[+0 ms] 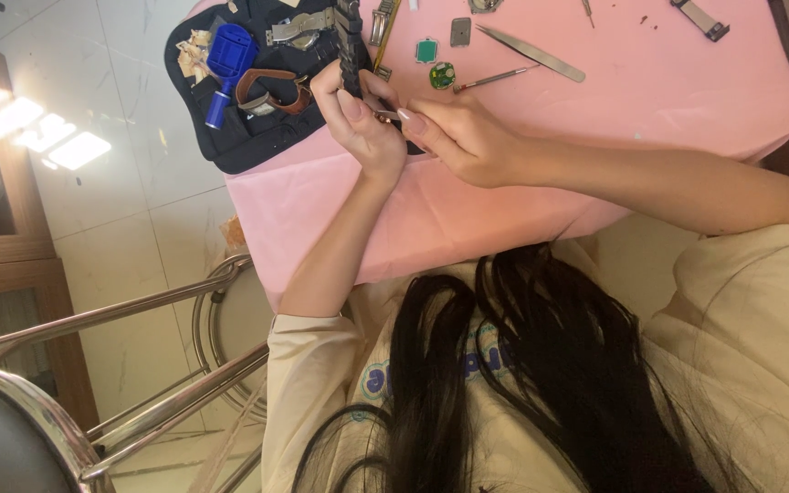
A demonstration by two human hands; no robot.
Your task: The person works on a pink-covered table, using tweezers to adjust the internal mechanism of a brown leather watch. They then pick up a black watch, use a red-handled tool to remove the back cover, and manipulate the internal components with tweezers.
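Head view only: both hands meet over the pink table (pixel 687 100), near its near edge and left of centre. Left hand (pixel 362 123) is closed around a dark watch strap (pixel 349 46), thumb and fingers pinching its lower end; the strap runs up and away toward the far edge, across a black tool pouch (pixel 230 146) that overhangs the table's left edge. Right hand (pixel 463 137) is closed too, fingertips pinching a small metal-coloured part right at the strap end; what that part is, too small to tell. Hands touch each other at the fingertips. In the pouch: a blue tool (pixel 227 59), a brown leather strap (pixel 271 91), a metal bracelet (pixel 299 27). Toward the far edge lie tweezers (pixel 531 53), a thin pick (pixel 495 78), a round green board (pixel 442 75) and a square green one (pixel 426 50). Handling judgement: strap looks light and jointed, so it flops if held at one end only; grip it on the side edges close to the worked end. The small part is probably slippery and easily lost.
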